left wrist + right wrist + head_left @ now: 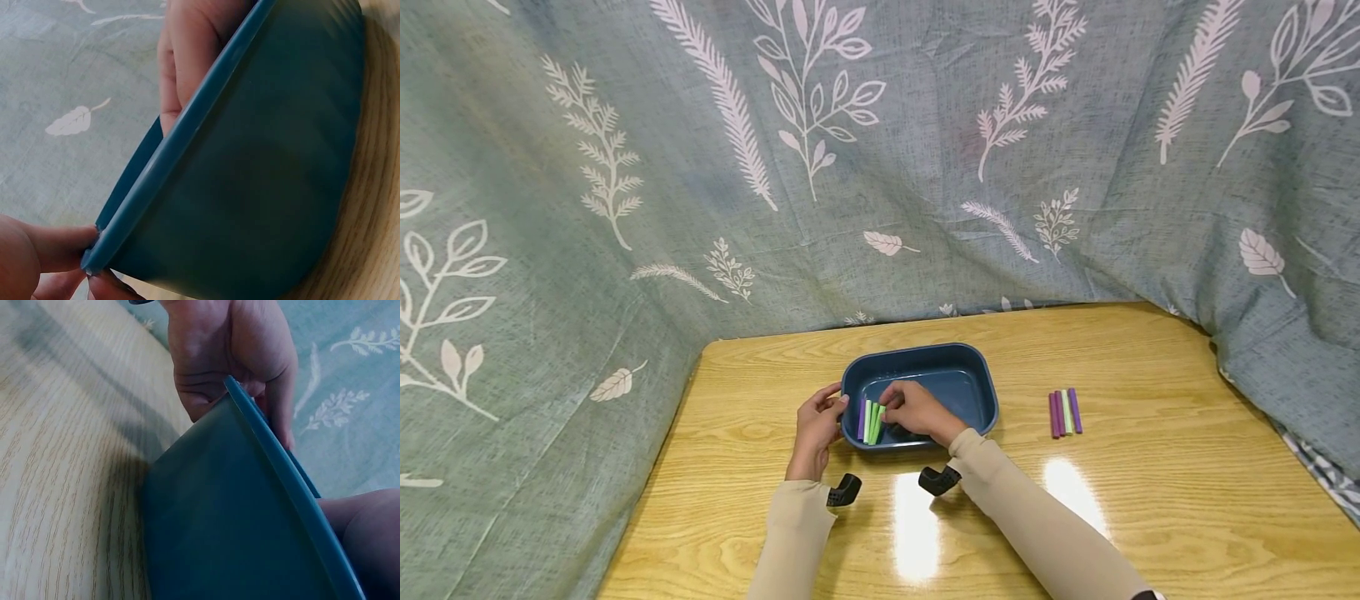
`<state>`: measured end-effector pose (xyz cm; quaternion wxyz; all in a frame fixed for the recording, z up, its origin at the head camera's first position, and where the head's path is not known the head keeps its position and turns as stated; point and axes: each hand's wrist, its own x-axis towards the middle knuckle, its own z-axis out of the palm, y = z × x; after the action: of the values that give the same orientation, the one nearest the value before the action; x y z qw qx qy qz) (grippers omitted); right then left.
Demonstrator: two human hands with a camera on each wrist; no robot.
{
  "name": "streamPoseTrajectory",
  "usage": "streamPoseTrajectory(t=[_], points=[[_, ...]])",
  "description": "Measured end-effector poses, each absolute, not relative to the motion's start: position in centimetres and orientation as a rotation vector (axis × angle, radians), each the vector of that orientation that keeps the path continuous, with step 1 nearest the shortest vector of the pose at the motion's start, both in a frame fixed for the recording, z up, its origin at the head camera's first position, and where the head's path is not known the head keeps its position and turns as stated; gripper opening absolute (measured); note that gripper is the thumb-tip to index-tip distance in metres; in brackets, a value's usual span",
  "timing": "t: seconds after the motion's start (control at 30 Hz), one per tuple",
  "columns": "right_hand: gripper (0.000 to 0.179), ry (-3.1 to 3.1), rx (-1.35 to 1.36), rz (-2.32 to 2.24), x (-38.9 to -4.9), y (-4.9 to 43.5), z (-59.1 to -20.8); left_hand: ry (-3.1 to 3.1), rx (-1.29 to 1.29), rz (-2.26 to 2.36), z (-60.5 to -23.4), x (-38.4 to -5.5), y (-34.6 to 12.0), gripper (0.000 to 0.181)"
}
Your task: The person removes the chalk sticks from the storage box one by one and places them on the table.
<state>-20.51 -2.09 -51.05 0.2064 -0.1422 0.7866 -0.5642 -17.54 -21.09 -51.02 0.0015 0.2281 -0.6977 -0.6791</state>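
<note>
A dark blue tray (958,385) sits mid-table. Several green and purple sticks (869,422) lie side by side in its left end. My left hand (816,425) pinches the tray's left rim; in the left wrist view its fingers (47,250) grip the rim edge of the tray (262,175). My right hand (916,408) reaches into the tray, fingertips curled onto the rightmost green stick. In the right wrist view that hand (231,350) hangs over the rim of the tray (237,512), and the sticks are hidden behind the wall.
Several more purple and green sticks (1064,412) lie on the wooden table (1150,500) right of the tray. A leaf-patterned grey cloth (880,167) walls the back and both sides. Light glares on the table near my forearms.
</note>
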Motion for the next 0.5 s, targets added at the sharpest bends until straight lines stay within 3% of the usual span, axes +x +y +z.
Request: streamPoseTrajectory(t=[0.5], points=[[0.006, 2.206, -0.474, -1.685, -20.43, -1.57, -51.27, -2.190, 0.713, -2.124, -51.01, -17.55, -21.04, 0.035]])
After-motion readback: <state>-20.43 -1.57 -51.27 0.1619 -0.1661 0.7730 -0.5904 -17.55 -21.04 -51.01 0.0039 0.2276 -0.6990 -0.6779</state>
